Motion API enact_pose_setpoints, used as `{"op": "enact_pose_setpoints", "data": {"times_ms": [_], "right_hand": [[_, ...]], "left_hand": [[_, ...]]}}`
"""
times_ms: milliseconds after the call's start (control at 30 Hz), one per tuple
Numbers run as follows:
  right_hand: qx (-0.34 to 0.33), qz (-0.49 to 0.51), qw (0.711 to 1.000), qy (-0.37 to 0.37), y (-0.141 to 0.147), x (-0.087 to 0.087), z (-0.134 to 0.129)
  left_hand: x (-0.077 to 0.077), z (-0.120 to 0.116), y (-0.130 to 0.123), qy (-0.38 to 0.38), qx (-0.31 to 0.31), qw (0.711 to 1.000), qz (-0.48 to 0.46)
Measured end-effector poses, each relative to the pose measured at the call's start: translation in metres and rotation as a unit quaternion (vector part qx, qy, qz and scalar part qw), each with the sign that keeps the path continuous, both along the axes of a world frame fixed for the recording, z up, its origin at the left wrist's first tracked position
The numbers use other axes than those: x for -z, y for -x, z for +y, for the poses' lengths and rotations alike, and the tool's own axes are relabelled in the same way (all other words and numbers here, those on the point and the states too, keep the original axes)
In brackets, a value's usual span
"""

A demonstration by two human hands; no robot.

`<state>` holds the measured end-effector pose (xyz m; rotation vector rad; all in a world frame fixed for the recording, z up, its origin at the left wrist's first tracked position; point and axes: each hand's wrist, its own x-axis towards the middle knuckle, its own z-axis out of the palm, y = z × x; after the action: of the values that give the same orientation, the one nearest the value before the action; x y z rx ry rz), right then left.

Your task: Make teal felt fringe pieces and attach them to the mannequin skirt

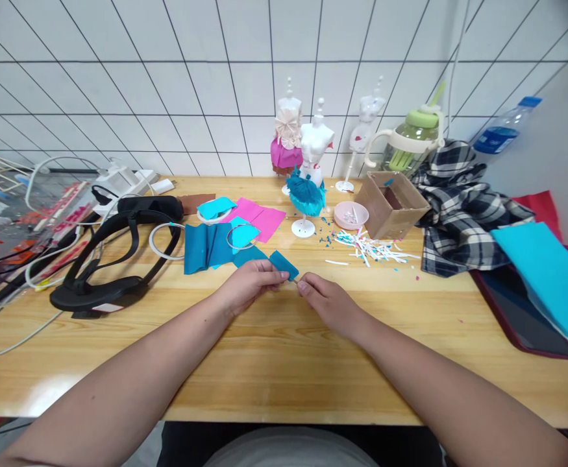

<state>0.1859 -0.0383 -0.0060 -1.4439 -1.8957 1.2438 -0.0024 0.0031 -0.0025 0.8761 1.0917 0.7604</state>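
Note:
Between the thumb and fingers of my left hand (254, 285) is a small teal piece of crepe paper (284, 264), held above the table. My right hand (323, 297) is closed in a pinch at the paper's lower right corner, on something thin and too small to name. Behind my hands stands a white mini mannequin (314, 146) with a teal ruffled skirt (308, 192). More folded teal paper (208, 246) lies to the left of my hands, with a thin ring (243, 237) over the light blue sheet beside it.
A black headset (113, 292) with cables lies left. Pink paper (264, 220), white paper strips (369, 246), a pink dish (350, 215) and a cardboard box (391, 204) are farther back. At right are a jug (405, 143), checked cloth (463, 207) and blue paper (546, 272).

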Motion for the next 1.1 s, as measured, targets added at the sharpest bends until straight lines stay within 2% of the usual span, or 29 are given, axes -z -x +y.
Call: {"op": "enact_pose_setpoints", "data": {"times_ms": [167, 667, 967, 1100], "right_hand": [[-0.004, 0.015, 1.0, 0.015, -0.0016, -0.0007, 0.0005], [-0.015, 0.045, 0.998, 0.039, -0.0035, 0.004, 0.0045], [-0.027, 0.008, 0.999, 0.033, -0.0076, -0.0008, 0.0061], [-0.032, -0.002, 0.999, 0.029, -0.0093, -0.0021, 0.0063]], "left_hand": [[0.0018, 0.0007, 0.0011, -0.02, 0.022, 0.999, 0.029], [-0.0017, 0.0008, 0.0029, -0.008, 0.067, 0.997, 0.049], [-0.0029, 0.0003, 0.0036, 0.002, 0.113, 0.993, 0.032], [-0.0026, 0.0, 0.0039, 0.004, 0.114, 0.993, 0.043]]}}
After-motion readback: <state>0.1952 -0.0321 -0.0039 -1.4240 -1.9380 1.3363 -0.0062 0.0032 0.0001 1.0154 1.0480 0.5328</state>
